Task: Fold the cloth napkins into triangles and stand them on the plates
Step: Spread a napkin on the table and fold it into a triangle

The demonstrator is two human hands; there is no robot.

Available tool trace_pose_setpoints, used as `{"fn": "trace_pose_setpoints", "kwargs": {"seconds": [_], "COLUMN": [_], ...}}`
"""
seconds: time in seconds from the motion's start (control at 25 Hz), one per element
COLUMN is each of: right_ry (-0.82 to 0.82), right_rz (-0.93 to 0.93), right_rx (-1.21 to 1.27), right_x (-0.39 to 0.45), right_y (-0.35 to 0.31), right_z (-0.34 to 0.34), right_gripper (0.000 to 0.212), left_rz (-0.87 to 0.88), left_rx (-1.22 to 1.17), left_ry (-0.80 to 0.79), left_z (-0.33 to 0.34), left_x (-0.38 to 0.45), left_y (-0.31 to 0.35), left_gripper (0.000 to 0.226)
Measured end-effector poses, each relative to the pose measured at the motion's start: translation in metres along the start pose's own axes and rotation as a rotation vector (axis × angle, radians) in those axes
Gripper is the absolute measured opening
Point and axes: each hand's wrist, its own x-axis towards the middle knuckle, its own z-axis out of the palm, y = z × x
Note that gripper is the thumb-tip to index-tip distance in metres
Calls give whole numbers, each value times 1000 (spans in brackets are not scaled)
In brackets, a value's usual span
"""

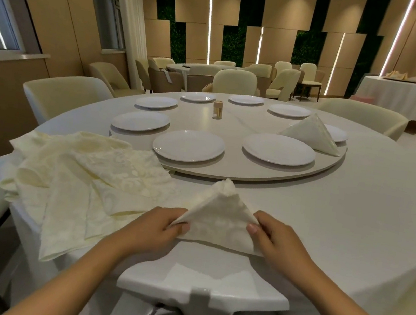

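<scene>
A cream damask napkin (219, 220), folded into a triangle with its peak raised, sits on the white tablecloth (340, 216) near the table's front edge. The left hand (165, 224) pinches its left corner and the right hand (274, 236) its right. Loose patterned napkins (86, 180) lie heaped just left. Beyond, smooth round plates (188, 145) ring the turntable (266, 174); one bears a standing napkin (312, 136).

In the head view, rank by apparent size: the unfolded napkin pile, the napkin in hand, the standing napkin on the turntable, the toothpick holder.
1. Unfolded napkin pile
2. Napkin in hand, held by left hand and right hand
3. Standing napkin, though farther away, so possibly alike
4. Toothpick holder
</scene>
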Motion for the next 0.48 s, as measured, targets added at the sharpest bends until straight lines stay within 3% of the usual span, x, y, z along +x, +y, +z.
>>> {"fn": "trace_pose_setpoints", "kwargs": {"seconds": [0.12, 0.2, 0.32, 0.48], "right_ry": [-89, -219, -335, -314], "right_rz": [12, 21, 163, 331], "right_rx": [55, 279, 643, 552], "right_x": [12, 20, 38, 79], "right_y": [-15, -26, -33, -15], "right_z": [-32, -54, -77, -71], "right_gripper": [32, 39, 48, 36], "left_rz": [0, -67, -152, -380], "left_rx": [-149, -449, -861, -970], "left_ry": [-153, -261, -285, -272], "left_z": [-31, -48, -62, -58], "left_x": [8, 13, 23, 51], "left_y": [26, 40, 54, 44], "left_gripper": [23, 14, 12, 25]}}
